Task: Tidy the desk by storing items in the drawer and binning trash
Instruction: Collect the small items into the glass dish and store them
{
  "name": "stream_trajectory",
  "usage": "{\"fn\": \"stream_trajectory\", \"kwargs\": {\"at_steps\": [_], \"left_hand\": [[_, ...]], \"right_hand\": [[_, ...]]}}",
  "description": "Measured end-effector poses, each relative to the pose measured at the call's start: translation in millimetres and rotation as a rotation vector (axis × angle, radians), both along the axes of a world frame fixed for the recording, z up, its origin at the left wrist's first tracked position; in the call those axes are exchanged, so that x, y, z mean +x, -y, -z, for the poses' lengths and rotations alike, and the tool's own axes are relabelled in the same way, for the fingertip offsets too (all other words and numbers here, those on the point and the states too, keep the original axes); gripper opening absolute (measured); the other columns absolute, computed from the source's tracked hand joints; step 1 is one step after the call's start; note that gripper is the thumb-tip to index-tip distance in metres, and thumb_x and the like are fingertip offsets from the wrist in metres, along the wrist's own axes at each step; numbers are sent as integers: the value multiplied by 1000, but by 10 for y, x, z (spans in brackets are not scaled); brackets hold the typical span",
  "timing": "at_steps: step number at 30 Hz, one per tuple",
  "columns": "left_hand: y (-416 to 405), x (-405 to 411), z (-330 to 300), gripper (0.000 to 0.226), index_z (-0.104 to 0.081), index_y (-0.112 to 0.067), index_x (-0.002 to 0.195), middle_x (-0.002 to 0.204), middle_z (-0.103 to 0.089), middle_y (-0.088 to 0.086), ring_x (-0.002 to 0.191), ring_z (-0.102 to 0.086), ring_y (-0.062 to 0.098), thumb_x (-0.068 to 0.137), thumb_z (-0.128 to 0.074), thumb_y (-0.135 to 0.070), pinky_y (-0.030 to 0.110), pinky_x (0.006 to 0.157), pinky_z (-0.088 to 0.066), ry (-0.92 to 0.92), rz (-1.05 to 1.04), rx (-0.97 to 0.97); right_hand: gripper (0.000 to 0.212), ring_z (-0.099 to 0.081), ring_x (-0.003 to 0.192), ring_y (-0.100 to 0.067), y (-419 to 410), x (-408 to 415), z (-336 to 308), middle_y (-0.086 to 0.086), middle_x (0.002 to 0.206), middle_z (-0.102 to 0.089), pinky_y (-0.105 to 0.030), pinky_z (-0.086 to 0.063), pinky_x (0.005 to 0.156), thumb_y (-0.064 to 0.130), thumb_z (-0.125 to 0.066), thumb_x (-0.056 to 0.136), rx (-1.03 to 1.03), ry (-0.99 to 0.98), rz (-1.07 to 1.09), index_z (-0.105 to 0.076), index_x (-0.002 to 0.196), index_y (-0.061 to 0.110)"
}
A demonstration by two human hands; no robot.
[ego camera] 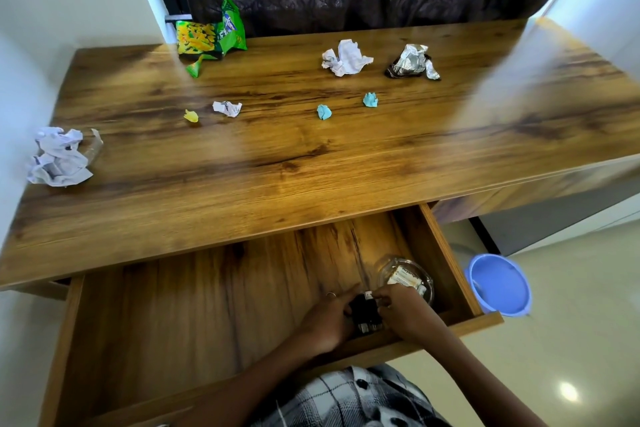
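**Dark items going into the drawer; paper trash waits on the worktop**

Wood-grain worktop (277, 156) against a dark leaf-print curtain; drawer (207, 305) pulled open on the near side.

Item in hand: small cluster of black pieces (363, 314) with metal ends, low in the drawer's near-right corner. Identity unclear at this size. Left hand (329, 322) has its grip curled round the cluster's left side; right hand (403, 312) pinches a small white-tipped part at the top. Judged: rigid, light, loose pieces that could scatter, so best held bunched from both sides as now.

Just beyond, touching or nearly so: clear glass dish (407, 279) holding a white tube-like object. Judged fragile and slippery; lift by the rim with care.

Trash on the worktop, all judged feather-light, soft, crushable, safe to pinch anywhere:
- large crumpled white paper (59, 158), left edge
- yellow scrap (191, 116) and small white scrap (227, 108), mid-left
- two blue scraps (324, 112) (370, 99), centre
- crumpled white paper (344, 57), far centre
- foil wrapper (414, 62), far right; crinkly
- green snack bag (211, 35), far left; slick film, take by a corner

Blue bin (498, 284) on the floor, right of the drawer.
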State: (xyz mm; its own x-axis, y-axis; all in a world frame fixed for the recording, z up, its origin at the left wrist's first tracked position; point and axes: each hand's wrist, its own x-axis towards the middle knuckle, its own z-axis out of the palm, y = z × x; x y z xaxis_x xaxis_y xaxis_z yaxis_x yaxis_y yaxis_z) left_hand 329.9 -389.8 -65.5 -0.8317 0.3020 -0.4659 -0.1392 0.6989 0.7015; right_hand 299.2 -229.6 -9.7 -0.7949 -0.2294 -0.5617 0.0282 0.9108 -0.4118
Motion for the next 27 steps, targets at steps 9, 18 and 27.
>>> {"fn": "stream_trajectory", "kwargs": {"at_steps": [9, 18, 27], "left_hand": [[283, 111, -359, 77, -18, -40, 146, 131, -47, -5, 104, -50, 8, 84, -62, -49, 18, 79, -41, 89, -6, 66], [708, 484, -659, 86, -31, -59, 129, 133, -24, -27, 129, -24, -1, 51, -54, -87, 24, 104, -29, -4, 6, 32], [720, 391, -826, 99, -13, -50, 143, 146, -15, -23, 123, -9, -6, 58, -49, -87, 22, 103, -20, -350, 109, -237]], "right_hand": [[23, -56, 94, -12, -223, 374, -73, 12, 93, -63, -27, -44, 76, 32, -42, 91, -139, -616, -71, -63, 97, 27], [70, -32, 138, -21, -360, 564, 84, 1, 142, -46, -45, -28, 108, 73, -44, 80, 10, -743, -433, -54, 126, 22], [75, -23, 141, -28, -306, 469, 164, -2, 149, -34, -48, -19, 110, 78, -28, 82, 120, -850, -482, -47, 129, 23]]}}
